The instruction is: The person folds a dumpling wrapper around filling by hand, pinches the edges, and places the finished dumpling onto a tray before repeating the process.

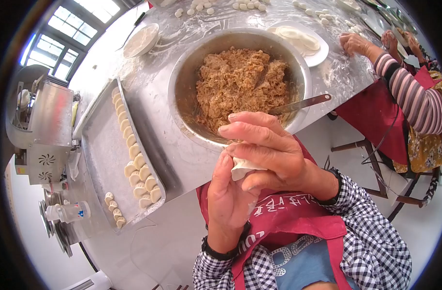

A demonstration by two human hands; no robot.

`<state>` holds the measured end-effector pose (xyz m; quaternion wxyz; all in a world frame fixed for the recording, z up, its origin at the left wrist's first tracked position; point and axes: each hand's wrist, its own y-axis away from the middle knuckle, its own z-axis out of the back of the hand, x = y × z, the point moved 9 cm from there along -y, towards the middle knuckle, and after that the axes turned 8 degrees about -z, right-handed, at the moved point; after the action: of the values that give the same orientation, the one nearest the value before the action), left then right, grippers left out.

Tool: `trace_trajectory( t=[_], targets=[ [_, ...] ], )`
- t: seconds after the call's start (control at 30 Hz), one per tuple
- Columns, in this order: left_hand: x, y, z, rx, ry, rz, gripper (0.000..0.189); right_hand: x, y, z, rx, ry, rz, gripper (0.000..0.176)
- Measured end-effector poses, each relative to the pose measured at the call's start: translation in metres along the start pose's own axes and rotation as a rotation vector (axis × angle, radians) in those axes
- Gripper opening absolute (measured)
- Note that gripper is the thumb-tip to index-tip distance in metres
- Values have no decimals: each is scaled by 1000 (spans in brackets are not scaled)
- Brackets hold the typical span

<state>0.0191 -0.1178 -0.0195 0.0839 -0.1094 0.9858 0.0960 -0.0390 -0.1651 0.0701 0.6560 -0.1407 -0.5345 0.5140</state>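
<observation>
A pale dough dumpling [244, 167] is held between my two hands, in front of my apron. My left hand [229, 198] supports it from the left, thumb and fingers closed against its edge. From the right, my right hand [276, 152] curls over the dough and presses on it; part of the dumpling is hidden under these fingers. Just beyond my hands stands a large metal bowl [178, 92] of brownish minced filling [240, 79]. A flat metal utensil [308, 102] with holes in its handle leans on the bowl's right side.
To the left, a metal tray [97, 140] carries rows of folded dumplings [134, 151]. A white plate [322, 53] of dough wrappers sits behind the bowl, and a floury dish [142, 41] at back left. A co-worker's hand [356, 44] rests on the floured table at right.
</observation>
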Motion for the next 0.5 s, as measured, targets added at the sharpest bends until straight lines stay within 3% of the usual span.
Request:
trace_trajectory(
  t=[0.1, 0.23, 0.3, 0.43, 0.5],
  targets=[
    [3, -1, -3, 130, 186, 58, 38, -7, 2, 5, -12, -50, -57, 45],
    [4, -2, -7, 123, 202, 63, 38, -5, 2, 4, -19, -42, -51, 43],
    [2, -1, 2, -78, -5, 28, 31, 0, 2, 2, -6, 17, 9, 41],
    [3, 0, 7, -71, 75, 20, 30, 1, 3, -1, 56, 76, 42, 34],
    [-1, -1, 1, 17, -51, -35, 30, -3, 3, 0, 46, -1, -7, 32]
  ],
)
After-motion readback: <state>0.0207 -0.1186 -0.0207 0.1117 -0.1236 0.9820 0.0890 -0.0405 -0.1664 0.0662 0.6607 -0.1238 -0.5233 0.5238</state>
